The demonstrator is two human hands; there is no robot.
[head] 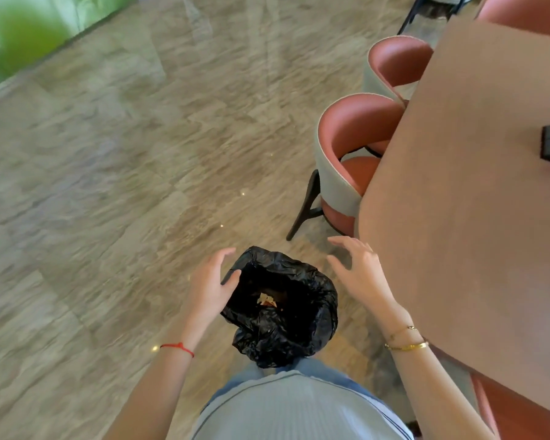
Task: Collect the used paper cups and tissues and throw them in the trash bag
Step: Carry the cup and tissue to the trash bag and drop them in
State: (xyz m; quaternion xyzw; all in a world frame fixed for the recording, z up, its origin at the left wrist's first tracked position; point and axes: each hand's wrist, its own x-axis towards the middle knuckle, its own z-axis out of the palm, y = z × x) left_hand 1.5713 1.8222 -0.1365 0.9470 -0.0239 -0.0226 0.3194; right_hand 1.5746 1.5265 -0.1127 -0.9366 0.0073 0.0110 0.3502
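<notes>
We stand over the black trash bag (283, 306), which sits open on the floor (108, 185) just left of the table (473, 217). Our left hand (208, 287) pinches the bag's rim between thumb and fingers. Our right hand (359, 271) hovers apart from it, fingers spread and empty. Pale scraps (267, 300) show deep inside the bag.

Left hand (208, 289) grips the open black trash bag (283, 309) rim, right hand (361, 273) hovers spread beside the desk (477, 201).
</notes>
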